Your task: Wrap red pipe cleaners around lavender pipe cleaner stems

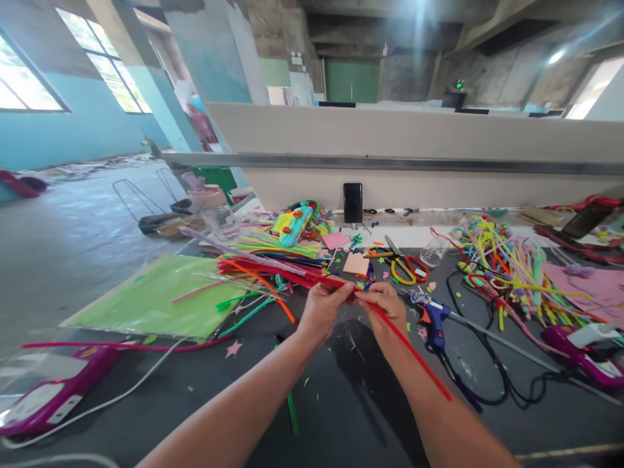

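A red pipe cleaner (pixel 414 355) runs through both hands, its free end slanting down over my right forearm. My left hand (pixel 319 313) pinches it near the tips of the thumb and fingers. Close beside, my right hand (pixel 389 311) is closed on the same strand. Left of the hands lies a bundle of pipe cleaners (pixel 273 248) in red, yellow and dark colours, partly hidden by the left hand. To the right rests a blue hot glue gun (pixel 437 325), and behind the hands are scissors (pixel 402 266) with red and yellow handles.
A green sheet in clear plastic (pixel 151 299) lies at left. Purple power strips (pixel 63 390) sit on both sides, with cables trailing across the table. A phone (pixel 353 203) stands against the white partition (pixel 414 140). Mixed pipe cleaners (pixel 507 266) are heaped at right.
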Tool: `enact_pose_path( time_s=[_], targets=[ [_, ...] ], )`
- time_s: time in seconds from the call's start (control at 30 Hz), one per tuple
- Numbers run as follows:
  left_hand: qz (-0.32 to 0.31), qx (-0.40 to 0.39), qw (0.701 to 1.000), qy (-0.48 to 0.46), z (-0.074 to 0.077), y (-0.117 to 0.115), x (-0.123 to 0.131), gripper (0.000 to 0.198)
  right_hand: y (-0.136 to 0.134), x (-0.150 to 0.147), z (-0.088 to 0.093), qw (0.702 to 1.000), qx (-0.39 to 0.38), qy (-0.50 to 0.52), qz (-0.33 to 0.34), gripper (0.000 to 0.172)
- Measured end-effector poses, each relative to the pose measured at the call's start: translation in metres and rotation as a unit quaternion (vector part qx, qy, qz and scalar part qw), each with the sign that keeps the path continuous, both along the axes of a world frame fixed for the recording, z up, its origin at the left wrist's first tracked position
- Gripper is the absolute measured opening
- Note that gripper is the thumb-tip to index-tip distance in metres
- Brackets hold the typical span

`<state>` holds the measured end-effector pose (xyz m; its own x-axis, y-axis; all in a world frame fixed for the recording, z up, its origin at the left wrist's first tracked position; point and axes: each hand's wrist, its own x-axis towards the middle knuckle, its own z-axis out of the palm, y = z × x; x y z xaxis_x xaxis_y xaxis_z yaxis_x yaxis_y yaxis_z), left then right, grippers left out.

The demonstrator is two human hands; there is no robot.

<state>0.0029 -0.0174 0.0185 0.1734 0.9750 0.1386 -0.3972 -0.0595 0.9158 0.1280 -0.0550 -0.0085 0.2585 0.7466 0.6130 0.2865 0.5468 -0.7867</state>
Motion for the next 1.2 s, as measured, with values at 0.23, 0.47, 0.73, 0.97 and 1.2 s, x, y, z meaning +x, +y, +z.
enact_pose_path(
  time_s=[0.23,0.47,0.73,0.97,1.2],
  targets=[
    [-0.056,-0.009,0.998,0.019,-0.003,0.000,0.000,0.018,-0.002,0.000,0.007,0.993,-0.080,0.075,0.030,0.008],
    [-0.041,-0.014,0.999,0.030,-0.010,0.006,-0.003,0.019,0.003,0.000,0.002,0.946,-0.204,0.220,0.125,0.020],
    [-0.022,0.007,0.997,0.068,-0.005,0.004,-0.001,0.019,0.001,-0.001,0.002,0.905,-0.283,0.243,0.204,0.026],
    [-0.148,0.046,0.985,0.072,0.011,0.000,-0.011,0.016,-0.007,0.001,0.014,0.814,-0.332,0.320,0.353,0.028],
    [-0.172,0.177,0.951,0.187,0.021,0.005,-0.022,0.020,-0.007,-0.003,0.012,0.817,-0.305,0.346,0.345,0.030]
  ],
)
